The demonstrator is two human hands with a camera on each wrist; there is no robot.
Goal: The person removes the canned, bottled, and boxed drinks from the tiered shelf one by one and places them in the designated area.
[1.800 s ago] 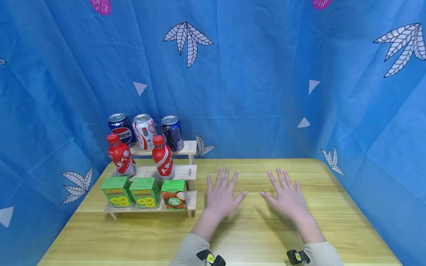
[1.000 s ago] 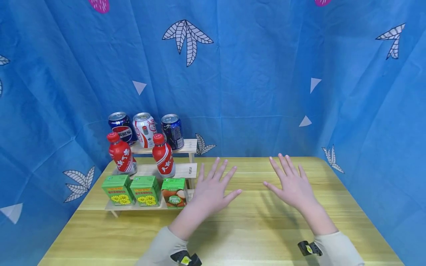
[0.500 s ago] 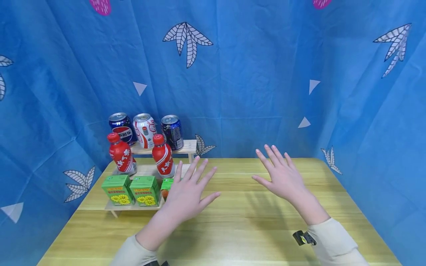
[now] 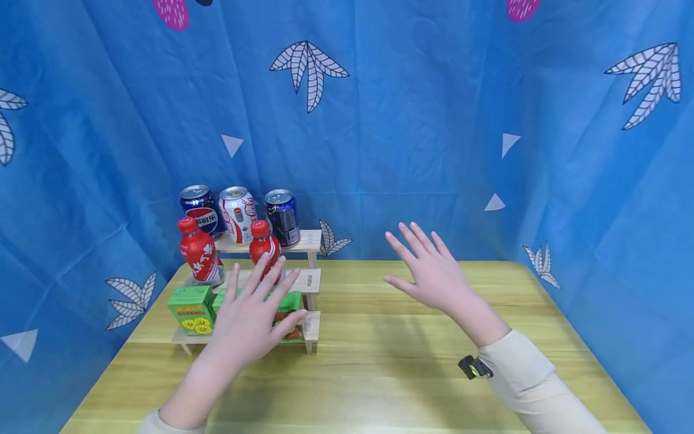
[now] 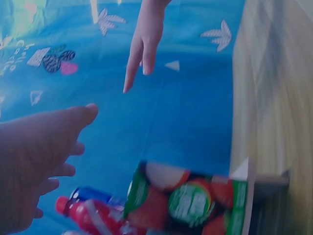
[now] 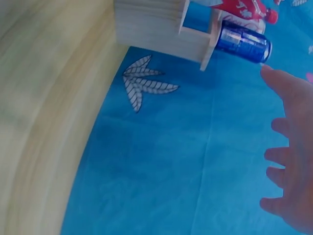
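Observation:
My left hand [image 4: 246,319], fingers spread and holding nothing, hovers in front of the shelf's lowest step in the head view. It covers most of the middle green drink carton and part of the brown-and-green carton [image 4: 295,325]. That brown-and-green carton [image 5: 190,200] shows large in the left wrist view. A green carton with yellow flowers [image 4: 192,310] stands at the left end. Two red bottles, one at left [image 4: 200,253] and one partly behind my fingers [image 4: 264,241], stand on the middle step. My right hand [image 4: 434,268] is held over the table, fingers straight, nothing in it.
On the top step of the wooden shelf [image 4: 310,241] stand a dark blue can [image 4: 202,211], a white cola can [image 4: 237,214] and another blue can [image 4: 282,217]. A blue patterned curtain [image 4: 412,120] surrounds the wooden table [image 4: 347,386] at the back and sides.
My left hand has moved left from beside the shelf to in front of the cartons. My right hand has lifted and shifted left. The drinks stay where they were.

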